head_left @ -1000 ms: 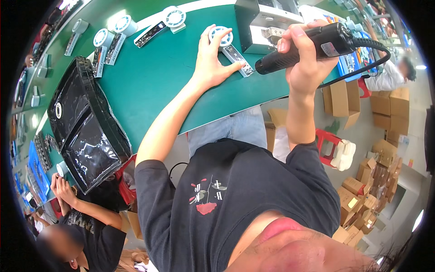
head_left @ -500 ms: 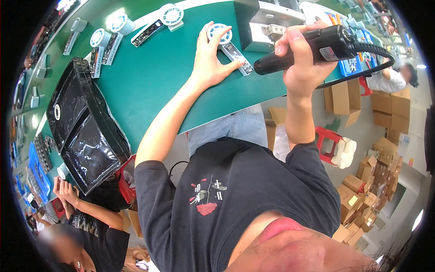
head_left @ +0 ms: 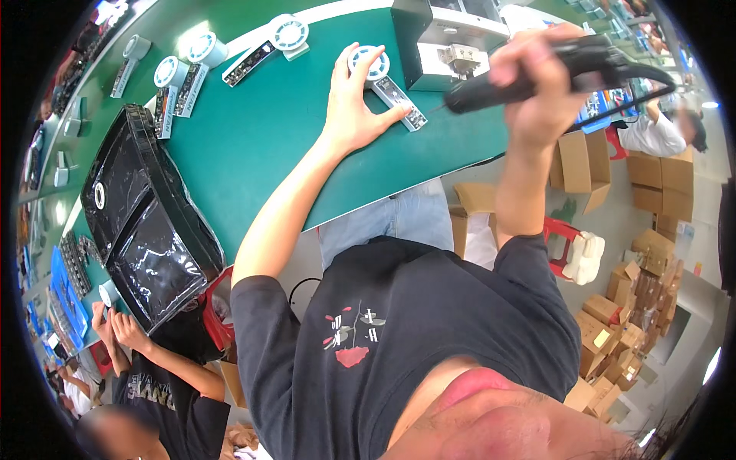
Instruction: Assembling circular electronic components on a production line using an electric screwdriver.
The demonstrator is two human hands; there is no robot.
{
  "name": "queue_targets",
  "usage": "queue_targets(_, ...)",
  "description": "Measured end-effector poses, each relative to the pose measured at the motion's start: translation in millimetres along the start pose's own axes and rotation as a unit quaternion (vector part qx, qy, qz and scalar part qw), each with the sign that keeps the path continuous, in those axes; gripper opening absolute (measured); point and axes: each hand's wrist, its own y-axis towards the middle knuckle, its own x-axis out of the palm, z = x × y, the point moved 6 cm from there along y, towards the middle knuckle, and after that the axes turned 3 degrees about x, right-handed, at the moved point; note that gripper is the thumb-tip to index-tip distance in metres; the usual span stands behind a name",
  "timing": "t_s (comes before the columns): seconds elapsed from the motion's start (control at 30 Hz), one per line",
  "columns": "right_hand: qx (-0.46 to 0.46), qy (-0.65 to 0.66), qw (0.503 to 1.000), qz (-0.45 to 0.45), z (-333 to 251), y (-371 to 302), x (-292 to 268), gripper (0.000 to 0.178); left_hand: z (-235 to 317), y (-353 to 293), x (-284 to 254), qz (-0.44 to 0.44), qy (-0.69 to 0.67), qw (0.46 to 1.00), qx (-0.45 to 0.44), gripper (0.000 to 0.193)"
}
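Note:
On the green table, a small handheld fan point(head_left: 398, 102) lies with its handle uncovered and its circuit parts showing. My left hand point(head_left: 354, 115) spreads over it, fingers on the round pale-blue head and thumb against the handle, holding it down. My right hand point(head_left: 537, 84) is wrapped round a black electric screwdriver point(head_left: 491, 93), smeared by motion. Its tip points left, off the table and apart from the fan's handle end. A black cable point(head_left: 640, 73) runs from the screwdriver's rear.
A grey-and-black box machine with a metal block point(head_left: 462, 57) stands just beyond the screwdriver. Several similar fans point(head_left: 289, 34) lie at the back left. A black plastic-lined bin point(head_left: 146, 222) is at the left, near a co-worker's hands point(head_left: 123, 330). Cardboard boxes point(head_left: 579, 165) stand at the right.
My right hand has drawn the screwdriver right, away from the end of the fan's handle. My left hand stays on the fan.

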Motion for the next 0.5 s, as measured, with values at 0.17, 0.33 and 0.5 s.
queue_targets(0.17,-0.051,-0.13,0.964,0.226,-10,59,-28,0.015,3,0,-2,-0.007,-0.022,1.0,0.001,0.098)
queue_targets(0.33,0.112,0.27,0.943,0.159,34,65,-18,0.015,13,-1,1,-0.052,-0.036,0.997,0.033,0.098)
queue_targets(0.5,0.033,-0.15,0.971,0.181,2,42,-4,0.011,14,0,1,-0.043,-0.057,0.996,0.048,0.087)
